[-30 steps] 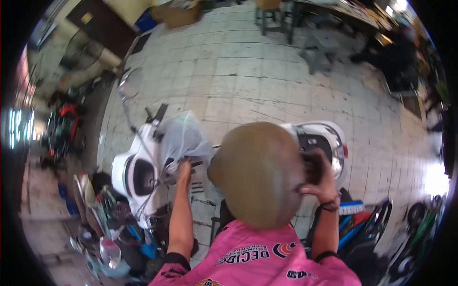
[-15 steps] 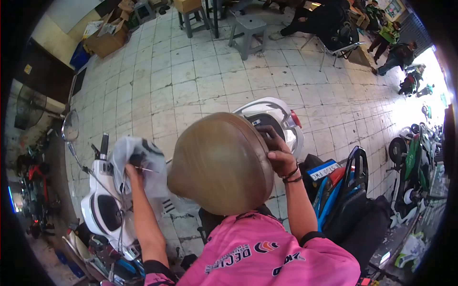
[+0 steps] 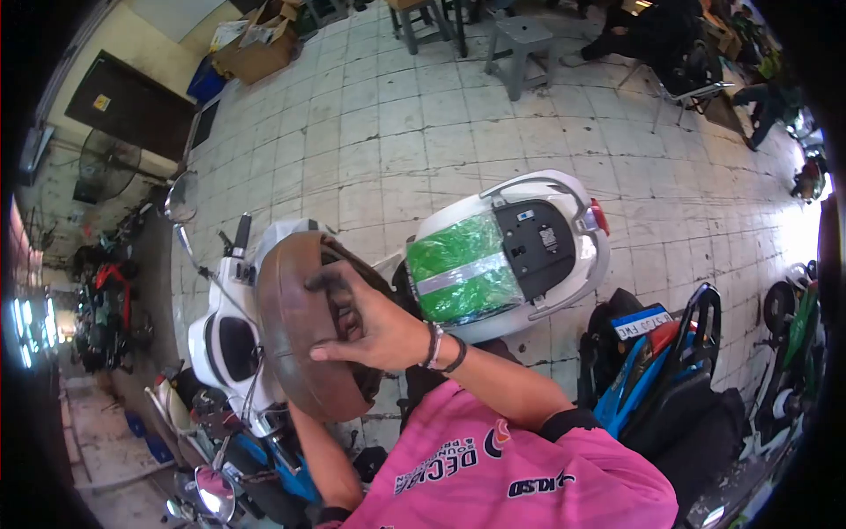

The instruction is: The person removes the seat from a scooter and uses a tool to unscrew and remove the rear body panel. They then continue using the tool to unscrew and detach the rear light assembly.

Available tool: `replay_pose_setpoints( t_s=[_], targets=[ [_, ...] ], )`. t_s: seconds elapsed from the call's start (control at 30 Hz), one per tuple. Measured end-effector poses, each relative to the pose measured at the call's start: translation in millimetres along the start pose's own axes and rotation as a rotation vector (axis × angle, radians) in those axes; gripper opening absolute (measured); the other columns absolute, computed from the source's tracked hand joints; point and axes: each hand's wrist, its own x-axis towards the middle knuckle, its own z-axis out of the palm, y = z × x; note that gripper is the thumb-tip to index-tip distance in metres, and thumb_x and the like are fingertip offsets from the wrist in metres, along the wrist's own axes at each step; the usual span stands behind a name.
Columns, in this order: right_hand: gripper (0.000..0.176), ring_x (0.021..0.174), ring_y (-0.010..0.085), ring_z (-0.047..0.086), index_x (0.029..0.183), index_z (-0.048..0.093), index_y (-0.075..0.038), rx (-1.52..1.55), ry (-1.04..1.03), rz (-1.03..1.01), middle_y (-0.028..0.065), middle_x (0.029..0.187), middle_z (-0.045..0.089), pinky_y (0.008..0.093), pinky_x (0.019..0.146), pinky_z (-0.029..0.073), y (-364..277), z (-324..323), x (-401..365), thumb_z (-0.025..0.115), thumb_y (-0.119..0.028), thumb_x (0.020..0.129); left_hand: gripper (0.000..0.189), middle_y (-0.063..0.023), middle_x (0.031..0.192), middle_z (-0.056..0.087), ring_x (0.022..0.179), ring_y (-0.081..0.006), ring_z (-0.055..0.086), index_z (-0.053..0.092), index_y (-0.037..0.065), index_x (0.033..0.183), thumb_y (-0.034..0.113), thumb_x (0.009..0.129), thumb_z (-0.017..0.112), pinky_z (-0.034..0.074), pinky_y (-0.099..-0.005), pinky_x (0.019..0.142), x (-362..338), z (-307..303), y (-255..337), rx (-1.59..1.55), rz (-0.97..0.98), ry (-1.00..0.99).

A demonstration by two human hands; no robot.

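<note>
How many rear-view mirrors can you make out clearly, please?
2: one round mirror up and left of the brown helmet, and another mirror at the lower left, near the frame's bottom edge. Others may be hidden among the parked motorbikes.

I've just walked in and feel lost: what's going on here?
A person in a pink shirt grips a brown helmet at its opening with the right hand, near the front of a white scooter. The left hand is hidden behind the helmet. A green-and-silver item in clear wrap sits on the scooter.
</note>
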Motion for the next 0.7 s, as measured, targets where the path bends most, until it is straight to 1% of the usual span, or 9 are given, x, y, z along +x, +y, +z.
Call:
replay_pose_setpoints(
  t_s=[0.07, 0.13, 0.23, 0.3, 0.4, 0.53, 0.6, 0.63, 0.7],
  targets=[
    [0.083, 0.100, 0.0208, 0.069, 0.144, 0.031, -0.006, 0.018, 0.059, -0.108, 0.0163, 0.125, 0.064, 0.0335, 0.080, 0.060, 4, -2, -2, 0.089, -0.020, 0.085, 0.043, -0.0095, 0.134, 0.069, 0.092, -0.0299, 0.076, 0.053, 0.011, 0.145, 0.031, 0.107, 0.043, 0.039, -0.0319, 0.051, -51, 0, -29, 0.072, -0.021, 0.028],
    [0.086, 0.100, 0.0205, 0.069, 0.144, 0.032, -0.007, -0.099, 0.076, 0.016, 0.0164, 0.126, 0.063, 0.0327, 0.079, 0.060, -9, -19, -11, 0.091, -0.020, 0.083, 0.043, -0.0096, 0.136, 0.069, 0.091, -0.0301, 0.076, 0.052, 0.011, 0.145, 0.031, 0.107, 0.044, 0.039, -0.0319, 0.051, -82, 5, -49, 0.075, -0.039, 0.097],
    [0.093, 0.101, 0.0189, 0.068, 0.145, 0.030, -0.009, -0.069, 0.098, 0.104, 0.0181, 0.130, 0.061, 0.0304, 0.077, 0.059, -21, -29, -24, 0.094, -0.018, 0.078, 0.044, -0.0098, 0.138, 0.068, 0.090, -0.0303, 0.076, 0.051, 0.012, 0.146, 0.030, 0.107, 0.044, 0.039, -0.0319, 0.050, -58, 11, -37, -0.085, -0.043, 0.235],
    [0.097, 0.105, 0.0198, 0.068, 0.146, 0.027, -0.009, -0.026, 0.114, 0.112, 0.0187, 0.132, 0.061, 0.0283, 0.078, 0.057, -21, -26, -29, 0.095, -0.015, 0.077, 0.048, -0.0112, 0.143, 0.063, 0.080, -0.0303, 0.074, 0.047, 0.011, 0.148, 0.034, 0.107, 0.046, 0.040, -0.0327, 0.050, -11, -2, -48, -0.254, -0.029, 0.268],
    [0.099, 0.110, 0.0219, 0.068, 0.148, 0.025, -0.009, 0.048, 0.116, 0.070, 0.0193, 0.134, 0.060, 0.0293, 0.081, 0.056, -21, -16, -30, 0.094, -0.012, 0.077, 0.047, -0.0119, 0.131, 0.068, 0.081, -0.0302, 0.073, 0.051, 0.009, 0.141, 0.038, 0.105, 0.045, 0.043, -0.0345, 0.051, 115, -40, -134, -0.434, -0.165, 0.293],
    [0.103, 0.121, 0.0262, 0.065, 0.150, 0.023, -0.008, 0.018, 0.156, 0.079, 0.0227, 0.140, 0.057, 0.0377, 0.095, 0.058, -25, -20, -38, 0.094, -0.008, 0.075, 0.046, -0.0112, 0.123, 0.067, 0.078, -0.0271, 0.069, 0.056, 0.009, 0.130, 0.043, 0.104, 0.039, 0.042, -0.0344, 0.051, 126, 25, -68, -0.361, -0.188, 0.287],
    [0.115, 0.126, 0.0284, 0.062, 0.159, 0.018, -0.008, 0.052, 0.192, 0.084, 0.0230, 0.144, 0.054, 0.0425, 0.101, 0.056, -25, -26, -46, 0.094, -0.006, 0.073, 0.032, -0.0044, 0.103, 0.067, 0.083, -0.0196, 0.066, 0.063, 0.016, 0.111, 0.035, 0.106, 0.039, 0.034, -0.0317, 0.047, 144, 42, -66, -1.074, -0.235, 0.306],
    [0.120, 0.128, 0.0291, 0.061, 0.162, 0.015, -0.008, 0.028, 0.178, 0.057, 0.0230, 0.146, 0.054, 0.0437, 0.103, 0.055, -23, -33, -52, 0.094, -0.005, 0.072, 0.029, 0.0002, 0.095, 0.065, 0.073, -0.0150, 0.056, 0.064, 0.020, 0.105, 0.034, 0.104, 0.039, 0.035, -0.0312, 0.051, 150, 33, -81, -0.988, -0.242, 0.178],
    [0.128, 0.133, 0.0308, 0.058, 0.166, 0.010, -0.007, 0.012, 0.162, 0.060, 0.0235, 0.146, 0.055, 0.0459, 0.109, 0.050, -29, -46, -59, 0.095, -0.005, 0.071, 0.028, 0.0011, 0.091, 0.062, 0.071, -0.0144, 0.052, 0.064, 0.020, 0.102, 0.033, 0.103, 0.039, 0.033, -0.0306, 0.051, 139, 44, -82, -0.976, -0.234, 0.151]
  ],
)
